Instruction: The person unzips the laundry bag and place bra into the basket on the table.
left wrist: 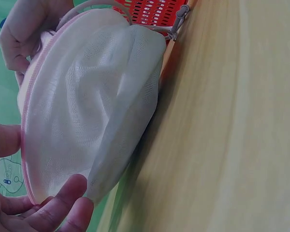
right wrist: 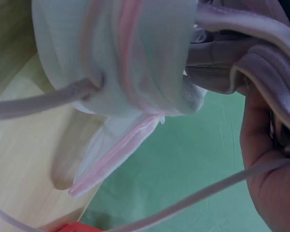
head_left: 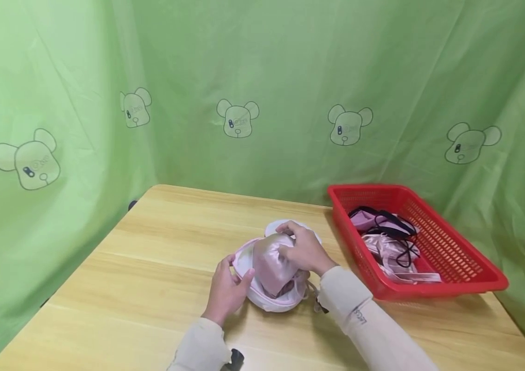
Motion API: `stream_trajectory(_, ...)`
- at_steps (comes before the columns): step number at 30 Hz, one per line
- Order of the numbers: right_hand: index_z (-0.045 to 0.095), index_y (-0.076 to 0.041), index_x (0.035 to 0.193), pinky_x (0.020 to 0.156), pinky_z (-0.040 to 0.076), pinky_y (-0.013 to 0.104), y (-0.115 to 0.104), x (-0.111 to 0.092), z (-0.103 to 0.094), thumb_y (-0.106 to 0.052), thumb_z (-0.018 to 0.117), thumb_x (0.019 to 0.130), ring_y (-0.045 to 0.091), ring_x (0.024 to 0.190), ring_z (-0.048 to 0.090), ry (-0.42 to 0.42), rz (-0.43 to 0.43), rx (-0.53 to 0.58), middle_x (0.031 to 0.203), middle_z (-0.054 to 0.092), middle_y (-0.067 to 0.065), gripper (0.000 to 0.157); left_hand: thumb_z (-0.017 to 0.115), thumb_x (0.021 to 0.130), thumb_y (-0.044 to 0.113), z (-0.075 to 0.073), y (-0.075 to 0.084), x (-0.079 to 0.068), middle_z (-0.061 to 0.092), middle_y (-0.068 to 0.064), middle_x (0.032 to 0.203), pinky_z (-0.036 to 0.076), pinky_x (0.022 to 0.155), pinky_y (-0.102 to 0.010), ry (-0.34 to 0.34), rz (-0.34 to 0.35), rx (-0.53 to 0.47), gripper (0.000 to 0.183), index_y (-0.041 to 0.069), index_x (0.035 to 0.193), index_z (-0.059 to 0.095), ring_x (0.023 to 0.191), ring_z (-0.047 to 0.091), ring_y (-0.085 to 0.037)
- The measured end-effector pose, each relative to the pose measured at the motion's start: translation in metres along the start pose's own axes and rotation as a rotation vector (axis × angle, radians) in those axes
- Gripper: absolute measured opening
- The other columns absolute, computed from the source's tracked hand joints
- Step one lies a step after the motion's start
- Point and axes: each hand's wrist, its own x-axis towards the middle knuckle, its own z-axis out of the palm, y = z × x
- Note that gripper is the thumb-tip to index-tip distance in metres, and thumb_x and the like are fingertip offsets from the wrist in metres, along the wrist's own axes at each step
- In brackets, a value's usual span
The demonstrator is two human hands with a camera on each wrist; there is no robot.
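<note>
A white mesh laundry bag (head_left: 269, 306) with a pink zip edge stands opened on the table, its round lid flap (head_left: 271, 226) folded back behind it. At its left rim, my left hand (head_left: 227, 289) pinches the wall between thumb and fingers; the left wrist view shows the fingertips on the mesh (left wrist: 96, 92). My right hand (head_left: 307, 251) grips a shiny pink satin bra (head_left: 269, 264) over the bag's mouth, with its lower part inside. In the right wrist view the bra's folded band (right wrist: 266, 67) hangs beside the fingers. The bag's inside is mostly hidden.
A red perforated basket (head_left: 434, 289) stands on the right side of the wooden table (head_left: 151, 288). In it lie pink satin garments (head_left: 383, 247) and black straps (head_left: 394, 226). A cord toggle (left wrist: 182, 17) hangs at the bag's side. Green curtain (head_left: 290, 62) surrounds the table's back.
</note>
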Motion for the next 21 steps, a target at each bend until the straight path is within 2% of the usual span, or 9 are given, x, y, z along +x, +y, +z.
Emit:
stream_trajectory(6,0.059,-0.009,0.108,0.084,0.044,0.039,-0.005,-0.001,-0.009,-0.008,0.064,0.07,0.022,0.096,0.054,0.0,0.011,0.051,0.108,0.06,0.007,0.038,0.062,0.085,0.033,0.0,0.002,-0.001,0.047,-0.018,0.119,0.048,0.065,-0.026,-0.005,-0.007,-0.008,0.064,-0.003,0.131,0.036,0.079,0.055,-0.016)
stream_trajectory(15,0.061,-0.012,0.104,0.078,0.043,0.035,-0.011,0.002,-0.021,-0.01,0.063,0.072,0.021,0.09,0.055,0.049,-0.018,0.052,0.103,0.062,0.004,0.032,0.062,0.085,0.032,-0.001,0.003,0.001,0.047,-0.017,0.117,0.048,0.064,-0.023,-0.033,-0.014,-0.026,0.065,-0.003,0.132,0.035,0.08,0.055,-0.016)
stream_trajectory(21,0.06,-0.013,0.106,0.075,0.043,0.034,-0.013,0.003,-0.03,-0.009,0.062,0.073,0.022,0.089,0.054,0.043,-0.006,0.044,0.104,0.061,0.006,0.034,0.063,0.085,0.032,-0.002,0.002,0.0,0.047,-0.017,0.117,0.048,0.064,-0.023,-0.039,-0.011,-0.023,0.065,-0.003,0.132,0.035,0.08,0.056,-0.016)
